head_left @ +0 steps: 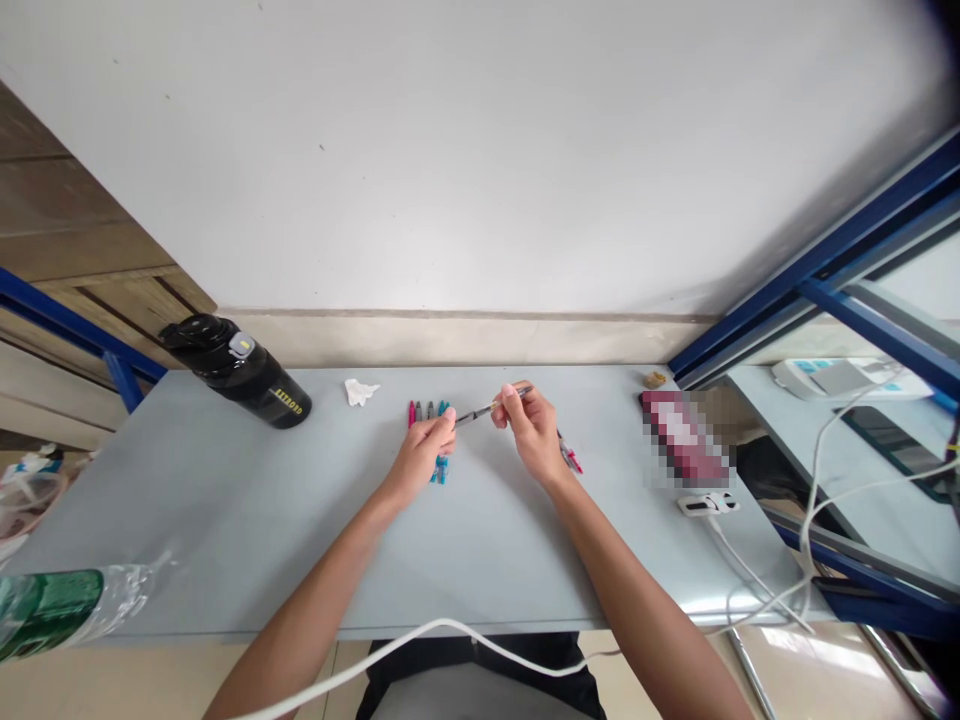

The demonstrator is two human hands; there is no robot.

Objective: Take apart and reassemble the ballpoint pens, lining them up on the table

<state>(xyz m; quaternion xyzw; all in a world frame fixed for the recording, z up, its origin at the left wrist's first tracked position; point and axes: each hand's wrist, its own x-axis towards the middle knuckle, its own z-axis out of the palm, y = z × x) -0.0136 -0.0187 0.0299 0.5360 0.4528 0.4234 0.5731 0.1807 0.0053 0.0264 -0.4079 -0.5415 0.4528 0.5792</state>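
Note:
My left hand (pixel 424 455) is closed around one end of a slim dark pen piece (pixel 472 415) held above the table. My right hand (pixel 531 430) pinches a dark pen part (pixel 524 389) near the other end. Between the hands the pen looks slender, with a light tip beside my right fingers; I cannot tell whether the two pieces are joined. A row of pens (pixel 419 411) in pink, grey and blue lies beneath my left hand, partly covered by it. Beside my right wrist lies another pen (pixel 571 458) with a pink end.
A black bottle (pixel 262 385) lies at the table's back left, near crumpled tissue (pixel 361 392). At left front is a green-labelled plastic bottle (pixel 67 605). A blurred maroon object (pixel 684 435) and a white plug (pixel 709 504) are at right. A white cable (pixel 450 624) crosses the front.

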